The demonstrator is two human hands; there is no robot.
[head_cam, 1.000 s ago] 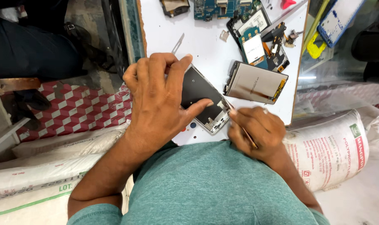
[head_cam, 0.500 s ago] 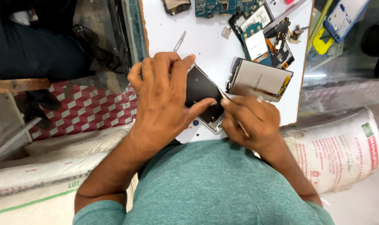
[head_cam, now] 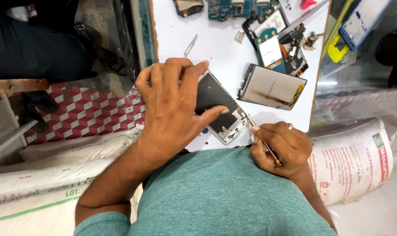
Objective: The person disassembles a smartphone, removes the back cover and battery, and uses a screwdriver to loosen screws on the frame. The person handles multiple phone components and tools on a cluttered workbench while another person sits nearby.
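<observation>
A: The setting is a white worktable [head_cam: 216, 48], with woven sacks on either side of the person and a red-and-white chequered surface [head_cam: 84, 113] at the left.

B: What sits nearest the person?

A: Two hands, both the person's own. The left hand [head_cam: 172, 105] is spread over one opened phone body [head_cam: 218, 107], thumb pressed on its dark inner face, the other fingers curled over its upper edge, so it is clamped on the phone. The phone lies tilted at the table's near edge.

B: And the other hand?

A: The right hand [head_cam: 279, 148] is closed around one thin tool [head_cam: 264, 142], whose tip touches the phone's lower right corner.

B: What lies beyond?

A: Just past the tool, one detached display panel [head_cam: 272, 87] lies flat with a brownish smear across it. Further, one dark phone frame [head_cam: 272, 37] holds a board and a pale part. One small blade [head_cam: 190, 45] lies alone to the left. At the far edge, one blue-green circuit board [head_cam: 237, 8] shows. Off the table at the right, one blue phone shell [head_cam: 364, 17] and one yellow piece [head_cam: 336, 48] rest on glass.
</observation>
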